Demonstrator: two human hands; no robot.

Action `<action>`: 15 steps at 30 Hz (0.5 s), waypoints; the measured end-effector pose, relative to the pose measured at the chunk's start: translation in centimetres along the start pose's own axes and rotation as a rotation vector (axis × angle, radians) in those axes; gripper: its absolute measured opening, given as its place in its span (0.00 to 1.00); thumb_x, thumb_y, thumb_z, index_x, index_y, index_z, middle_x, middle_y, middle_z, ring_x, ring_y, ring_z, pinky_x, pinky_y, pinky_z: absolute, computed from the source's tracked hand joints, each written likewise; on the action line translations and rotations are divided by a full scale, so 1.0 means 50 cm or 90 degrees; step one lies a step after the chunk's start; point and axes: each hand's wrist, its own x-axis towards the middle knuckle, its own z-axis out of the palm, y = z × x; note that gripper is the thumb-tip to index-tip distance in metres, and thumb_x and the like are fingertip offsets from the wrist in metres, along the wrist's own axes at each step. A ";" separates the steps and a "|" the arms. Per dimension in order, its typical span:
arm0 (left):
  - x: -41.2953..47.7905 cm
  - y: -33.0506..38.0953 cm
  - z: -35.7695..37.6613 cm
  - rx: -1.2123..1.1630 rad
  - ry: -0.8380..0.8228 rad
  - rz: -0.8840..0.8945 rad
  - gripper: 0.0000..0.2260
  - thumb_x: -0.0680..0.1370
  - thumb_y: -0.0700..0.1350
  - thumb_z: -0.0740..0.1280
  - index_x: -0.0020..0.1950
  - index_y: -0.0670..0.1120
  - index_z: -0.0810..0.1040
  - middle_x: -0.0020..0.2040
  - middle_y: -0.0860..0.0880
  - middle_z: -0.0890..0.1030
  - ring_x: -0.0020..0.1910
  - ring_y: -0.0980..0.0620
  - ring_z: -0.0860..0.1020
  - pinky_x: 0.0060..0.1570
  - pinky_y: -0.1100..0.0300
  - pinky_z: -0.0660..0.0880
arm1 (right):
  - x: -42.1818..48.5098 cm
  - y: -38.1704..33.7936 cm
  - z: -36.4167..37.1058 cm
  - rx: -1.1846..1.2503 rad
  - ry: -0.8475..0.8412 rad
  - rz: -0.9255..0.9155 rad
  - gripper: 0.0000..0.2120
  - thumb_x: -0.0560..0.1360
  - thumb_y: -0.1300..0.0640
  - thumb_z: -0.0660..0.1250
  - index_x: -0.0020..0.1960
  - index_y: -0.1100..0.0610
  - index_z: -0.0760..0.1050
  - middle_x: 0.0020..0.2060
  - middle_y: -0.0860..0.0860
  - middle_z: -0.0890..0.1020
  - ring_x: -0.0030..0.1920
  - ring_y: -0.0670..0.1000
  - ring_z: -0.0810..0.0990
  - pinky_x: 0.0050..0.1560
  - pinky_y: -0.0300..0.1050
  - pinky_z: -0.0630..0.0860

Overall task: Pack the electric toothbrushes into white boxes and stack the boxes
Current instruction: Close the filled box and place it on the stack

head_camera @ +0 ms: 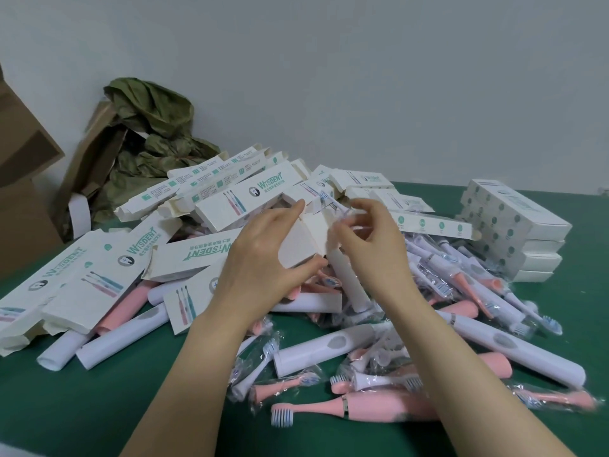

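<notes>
My left hand (pixel 263 255) grips a white box (pixel 298 240) held up over the pile, its open end flaps pointing right. My right hand (pixel 372 239) pinches a bagged brush head (pixel 333 206) at the box's open end, and a white toothbrush handle (pixel 349 278) slants down below the box mouth. Loose white and pink toothbrush handles (pixel 329 347) and bagged brush heads (pixel 263 361) lie scattered on the green table (pixel 99 400). Flat unfilled white boxes (pixel 82 275) are heaped at left and behind. Several closed boxes form a stack (pixel 514 232) at right.
Brown cardboard cartons (pixel 23 199) stand at the far left. Crumpled green packing paper (pixel 155 133) leans against the grey wall behind the heap. Bare green tabletop shows near the front left edge.
</notes>
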 end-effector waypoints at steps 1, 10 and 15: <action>0.000 -0.002 -0.001 -0.005 -0.018 0.002 0.37 0.64 0.50 0.79 0.69 0.42 0.71 0.58 0.47 0.77 0.57 0.57 0.69 0.59 0.72 0.59 | 0.002 0.001 -0.002 0.029 -0.032 0.032 0.09 0.75 0.61 0.64 0.54 0.55 0.77 0.39 0.50 0.80 0.35 0.43 0.78 0.40 0.40 0.78; 0.004 0.014 0.007 -0.043 -0.033 -0.078 0.32 0.68 0.62 0.64 0.70 0.51 0.68 0.63 0.55 0.74 0.61 0.59 0.68 0.53 0.68 0.61 | 0.000 -0.016 -0.004 0.229 -0.064 0.088 0.13 0.75 0.63 0.66 0.36 0.50 0.80 0.33 0.45 0.82 0.36 0.48 0.79 0.42 0.48 0.80; 0.005 0.026 0.021 0.069 0.003 -0.062 0.25 0.70 0.58 0.58 0.60 0.45 0.75 0.54 0.49 0.78 0.53 0.53 0.71 0.46 0.60 0.67 | -0.006 -0.017 0.005 0.199 -0.107 0.066 0.06 0.76 0.61 0.66 0.43 0.55 0.81 0.35 0.46 0.82 0.36 0.44 0.79 0.42 0.39 0.76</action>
